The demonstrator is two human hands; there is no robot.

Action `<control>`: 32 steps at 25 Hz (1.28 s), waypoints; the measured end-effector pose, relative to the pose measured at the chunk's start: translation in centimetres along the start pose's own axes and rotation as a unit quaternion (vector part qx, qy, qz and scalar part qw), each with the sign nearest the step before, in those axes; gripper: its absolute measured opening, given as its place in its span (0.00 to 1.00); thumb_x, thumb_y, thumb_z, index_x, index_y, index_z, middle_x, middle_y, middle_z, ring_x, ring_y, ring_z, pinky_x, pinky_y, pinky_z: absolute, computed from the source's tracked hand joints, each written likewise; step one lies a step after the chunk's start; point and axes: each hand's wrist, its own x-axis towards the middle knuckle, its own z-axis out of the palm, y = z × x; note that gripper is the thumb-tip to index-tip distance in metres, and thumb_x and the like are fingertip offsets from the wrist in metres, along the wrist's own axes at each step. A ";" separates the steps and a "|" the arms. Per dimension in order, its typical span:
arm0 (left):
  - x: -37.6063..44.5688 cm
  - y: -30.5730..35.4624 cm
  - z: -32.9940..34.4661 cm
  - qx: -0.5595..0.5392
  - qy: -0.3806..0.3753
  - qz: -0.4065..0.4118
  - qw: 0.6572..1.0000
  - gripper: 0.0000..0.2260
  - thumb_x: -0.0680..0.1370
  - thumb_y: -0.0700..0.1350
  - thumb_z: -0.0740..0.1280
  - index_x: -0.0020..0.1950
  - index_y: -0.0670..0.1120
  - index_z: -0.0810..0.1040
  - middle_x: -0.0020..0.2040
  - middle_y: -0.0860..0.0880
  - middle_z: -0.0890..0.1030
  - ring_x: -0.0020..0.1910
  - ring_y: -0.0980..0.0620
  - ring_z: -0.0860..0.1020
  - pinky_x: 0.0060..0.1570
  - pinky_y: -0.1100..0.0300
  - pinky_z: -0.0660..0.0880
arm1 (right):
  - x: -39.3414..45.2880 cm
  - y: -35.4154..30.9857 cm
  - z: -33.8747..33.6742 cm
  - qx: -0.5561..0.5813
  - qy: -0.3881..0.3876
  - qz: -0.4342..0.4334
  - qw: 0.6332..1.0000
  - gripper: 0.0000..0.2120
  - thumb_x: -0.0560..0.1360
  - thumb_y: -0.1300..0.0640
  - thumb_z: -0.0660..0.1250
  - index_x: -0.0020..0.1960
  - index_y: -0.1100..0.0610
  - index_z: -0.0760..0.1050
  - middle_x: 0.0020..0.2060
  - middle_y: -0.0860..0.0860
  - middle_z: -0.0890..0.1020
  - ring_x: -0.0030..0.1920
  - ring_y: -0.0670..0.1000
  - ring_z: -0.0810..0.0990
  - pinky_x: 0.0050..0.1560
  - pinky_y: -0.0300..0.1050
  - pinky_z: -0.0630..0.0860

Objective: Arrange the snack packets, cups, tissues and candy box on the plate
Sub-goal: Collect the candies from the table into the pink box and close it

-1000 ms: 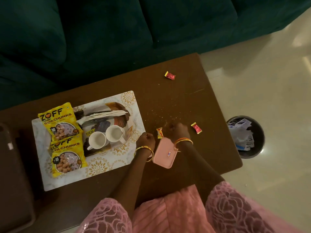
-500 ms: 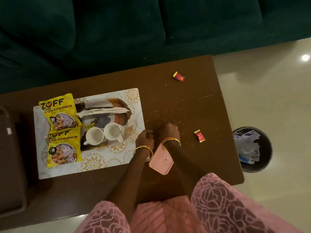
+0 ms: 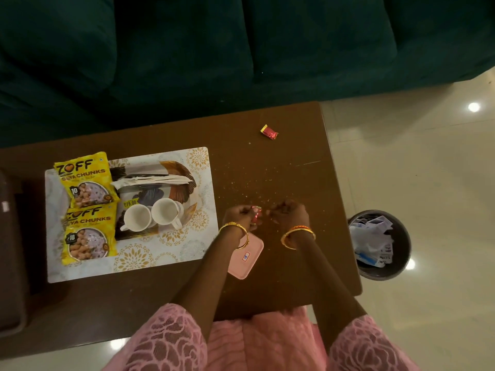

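Snack packets, two of them, lie on the left side of a patterned plate; the farther packet and the nearer packet are bright yellow, printed "ZOFF" and "CHUNKS", each with a round window showing pale brown pieces and a "10" mark. The nearer one overlaps the lower edge of the farther one. The plate sits on a white placemat with gold flower motifs, on the left half of a dark brown table.

On the plate, two white cups stand side by side, touching, open mouths up. Just behind them a stack of white tissues lies flat across the plate.

A pink candy box, flat with rounded corners and a small label, lies on the table just right of the placemat, partly under the left wrist.

The left hand has its fingers curled around a small red wrapped candy. The right hand is clenched, fingers curled under; whether it holds anything cannot be told. Both wrists wear gold bangles.

Another red candy lies alone near the table's far edge. Crumbs are scattered on the table around the hands. A round bin with paper waste stands on the floor to the right.
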 end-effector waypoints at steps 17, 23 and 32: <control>1.3 -0.3 2.8 0.049 0.065 0.034 0.996 0.14 0.74 0.46 0.70 0.58 0.41 0.79 0.56 0.43 0.81 0.53 0.46 0.77 0.55 0.52 0.77 | 1.9 3.3 -0.2 0.129 0.051 0.092 0.986 0.06 0.76 0.58 0.61 0.49 0.60 0.73 0.39 0.55 0.77 0.39 0.55 0.79 0.41 0.48 0.78; 2.2 2.6 4.4 -0.074 0.097 0.000 0.993 0.12 0.72 0.42 0.72 0.55 0.44 0.81 0.52 0.47 0.81 0.52 0.47 0.78 0.55 0.52 0.76 | 3.4 -2.3 2.8 0.429 -0.090 0.213 0.873 0.07 0.75 0.57 0.60 0.44 0.59 0.74 0.35 0.54 0.75 0.36 0.52 0.75 0.36 0.45 0.74; 8.6 9.0 1.9 -0.055 0.084 0.112 0.989 0.19 0.73 0.57 0.68 0.57 0.46 0.74 0.56 0.46 0.80 0.46 0.49 0.79 0.43 0.56 0.76 | 12.5 -13.1 2.2 0.227 -0.050 0.002 0.973 0.03 0.72 0.62 0.69 0.43 0.55 0.78 0.36 0.50 0.77 0.35 0.49 0.74 0.32 0.41 0.73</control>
